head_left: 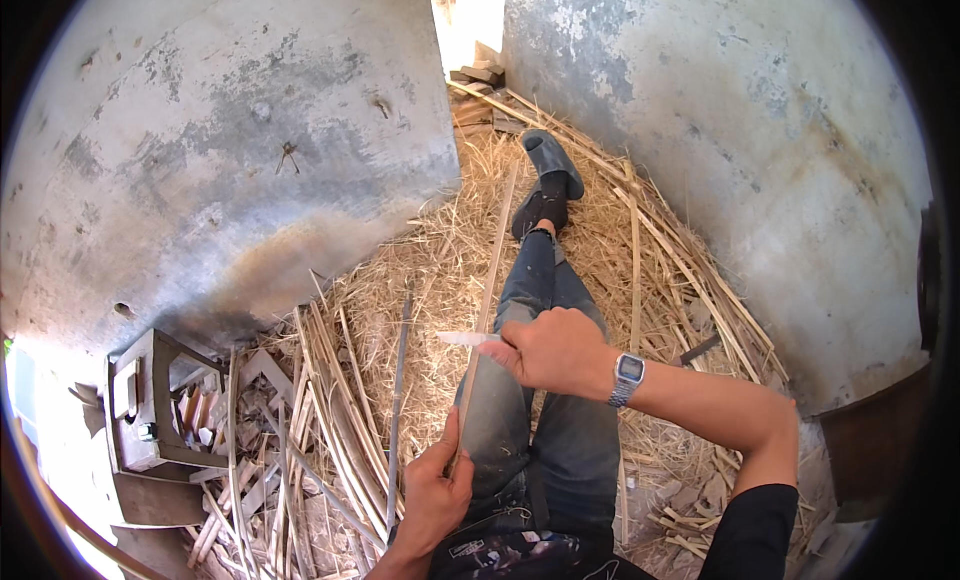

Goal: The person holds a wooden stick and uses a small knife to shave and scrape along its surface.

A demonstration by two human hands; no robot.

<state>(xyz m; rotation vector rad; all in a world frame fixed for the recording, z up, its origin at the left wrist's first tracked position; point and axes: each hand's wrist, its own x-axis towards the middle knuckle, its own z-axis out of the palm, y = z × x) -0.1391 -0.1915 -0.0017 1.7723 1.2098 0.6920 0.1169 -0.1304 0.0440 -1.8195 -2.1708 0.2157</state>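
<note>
Our right hand (562,352) gripped a knife (466,338); at six o'clock our left hand (436,492) pinched a strip (494,263), probably light, springy, best held there.

Rough workshop: 2 stained walls (270,110), shavings (440,265) heaped between, long strips (340,420) piled.

Black short sleeve (757,528), silver digital watch (627,376), faded jeans (577,460), grey slipper (552,158)

Blade (462,338) – metal w/ sheen; strip (491,280) – matt wood; jeans (575,445) worn cloth; wall (300,100) v. rough.
</note>
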